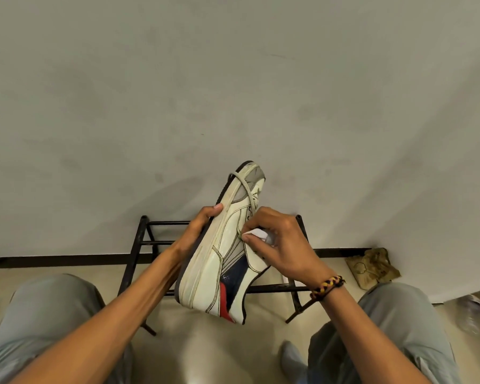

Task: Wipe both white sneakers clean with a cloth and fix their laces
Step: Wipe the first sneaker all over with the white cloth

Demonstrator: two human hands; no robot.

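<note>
The left hand grips the white sneaker by its sole while the right hand presses a white cloth on its side.

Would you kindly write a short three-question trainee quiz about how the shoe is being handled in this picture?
1. True or false: the sneaker rests on the black rack.
2. Which hand presses the white cloth against the sneaker?
3. Where does the loose lace run: A) over the toe, B) round the heel?

Key: 1 false, it is held up in the air; 2 the right hand, while the left hand grips the sole; 3 A.
</note>
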